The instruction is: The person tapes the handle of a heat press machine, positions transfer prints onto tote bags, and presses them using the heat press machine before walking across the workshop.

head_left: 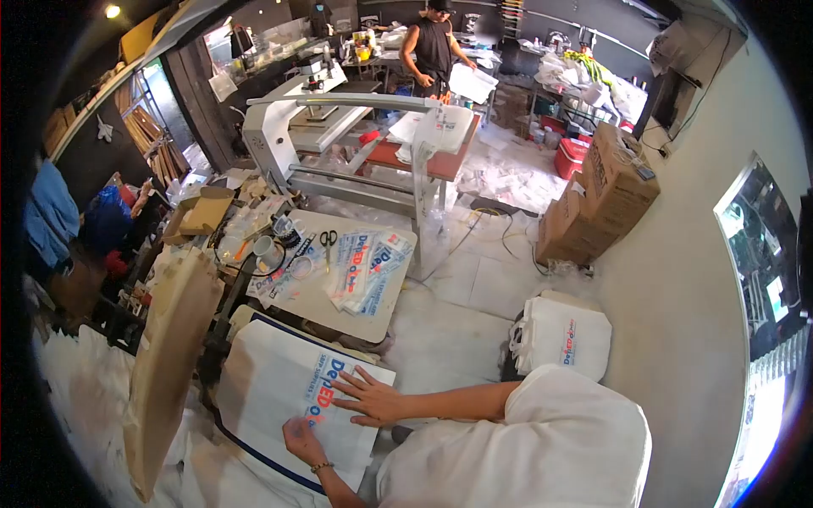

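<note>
A white bag-like piece of material (pixel 262 381) lies flat on a dark-edged press bed. On it is a blue and red printed transfer (pixel 320 385) with lettering that starts "DepED". My right hand (pixel 370 398) rests flat on the material with fingers spread, over the right edge of the lettering. At the lower end of the print, my left hand (pixel 302 440) is closed, its fingertips pinched together against the surface. What it holds, if anything, cannot be made out. A bracelet circles the left wrist.
Beside the bed stands a tan upright panel (pixel 169 372). A small table (pixel 394 284) carries scissors (pixel 329 239), tape rolls and printed transfers (pixel 368 271). White bags (pixel 563 339) are stacked at right, near cardboard boxes (pixel 601 195). Another person (pixel 434 51) stands beyond a large machine (pixel 271 144).
</note>
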